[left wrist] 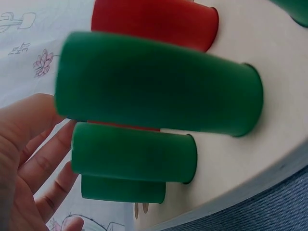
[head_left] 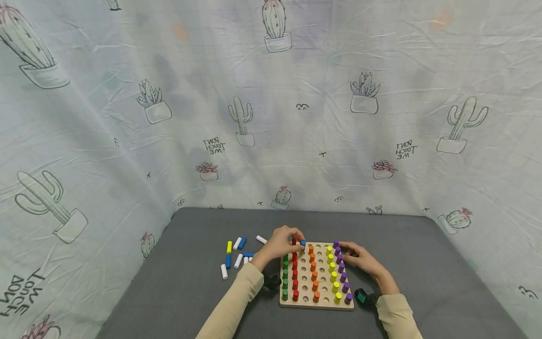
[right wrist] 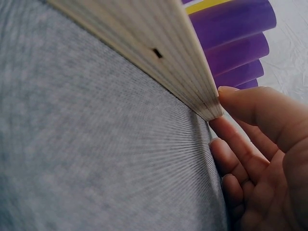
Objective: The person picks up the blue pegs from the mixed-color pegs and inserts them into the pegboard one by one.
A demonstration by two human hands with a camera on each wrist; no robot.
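Observation:
A wooden pegboard [head_left: 315,307] lies on the table, with upright rows of green pegs [head_left: 285,283], red pegs [head_left: 295,285], orange pegs [head_left: 315,286], yellow pegs [head_left: 336,286] and purple pegs [head_left: 346,287]. My left hand [head_left: 280,242] pinches a blue peg [head_left: 303,243] at the far end of the hole row between red and orange. The left wrist view hides that peg behind green pegs [left wrist: 159,84]. At the board's far right edge, my right hand [head_left: 365,260] grips the rim between thumb [right wrist: 245,101] and fingers, beside the purple pegs.
Loose white pegs [head_left: 224,271], blue pegs [head_left: 228,261] and a yellow peg [head_left: 229,247] lie left of the board on the grey table [head_left: 169,292]. Two rows of board holes show no pegs near the front. A cactus-print curtain [head_left: 296,132] hangs behind the table.

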